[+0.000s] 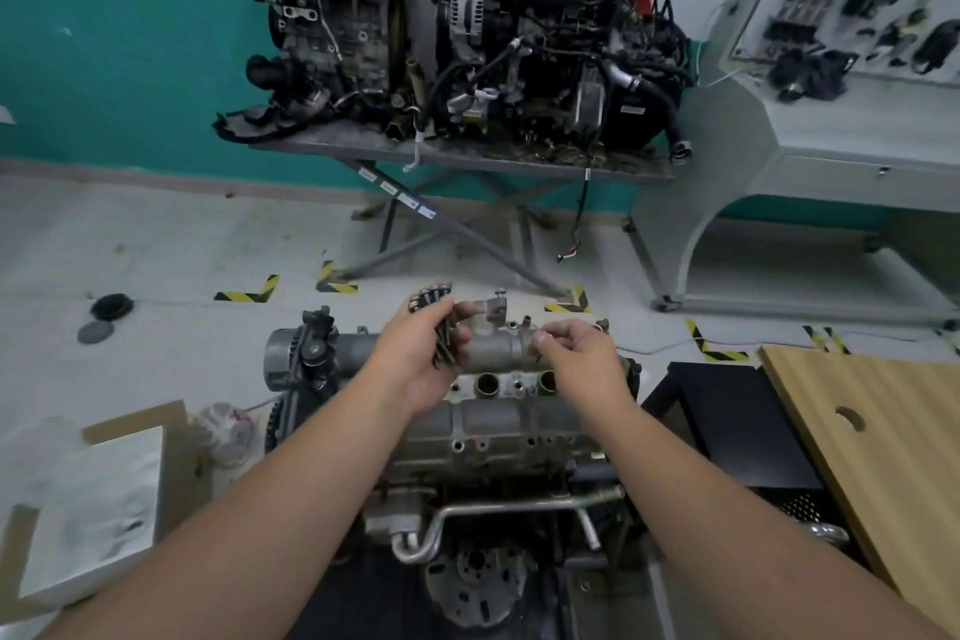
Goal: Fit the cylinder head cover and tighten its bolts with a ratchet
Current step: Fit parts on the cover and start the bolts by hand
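Left grip [426, 348] round bolts [434, 322], above cylinder head cover [493, 353] far edge.

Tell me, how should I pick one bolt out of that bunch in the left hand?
Pinch one bolt by its head, where the heads stick out above the left hand at the top of the bunch of bolts. Come from above, on the far side. The shafts are wrapped in that hand's grip, so only the heads are free. The right hand is close enough.
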{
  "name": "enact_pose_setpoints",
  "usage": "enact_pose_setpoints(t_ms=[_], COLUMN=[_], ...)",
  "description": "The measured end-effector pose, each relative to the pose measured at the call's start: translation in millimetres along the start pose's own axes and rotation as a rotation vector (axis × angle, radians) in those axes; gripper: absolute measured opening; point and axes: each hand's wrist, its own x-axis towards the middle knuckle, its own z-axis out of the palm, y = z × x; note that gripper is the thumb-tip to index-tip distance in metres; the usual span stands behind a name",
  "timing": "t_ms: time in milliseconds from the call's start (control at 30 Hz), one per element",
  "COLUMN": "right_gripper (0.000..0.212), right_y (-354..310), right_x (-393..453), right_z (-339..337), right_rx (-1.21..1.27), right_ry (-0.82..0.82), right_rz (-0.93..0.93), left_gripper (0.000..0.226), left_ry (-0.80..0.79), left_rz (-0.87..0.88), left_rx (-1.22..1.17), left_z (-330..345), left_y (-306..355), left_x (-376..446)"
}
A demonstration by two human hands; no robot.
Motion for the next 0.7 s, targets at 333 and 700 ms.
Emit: enact_pose_setpoints(t_ms=[333, 700], right_gripper=[0.01, 0.022], right_y=[39, 57], right_x=[20, 22], right_z=[6, 10], right_rx=[-0.45, -0.802], right_ry=[-0.058, -0.187], right_rz=[-0.17, -0.382], left_gripper=[0.008, 0.011], left_ry=[0.167, 0.221], left_rz=[0.08, 0.134], left_rx=[0.145, 0.15], left_z=[-37, -43], left_y=[-16, -36], left_x=[15, 15])
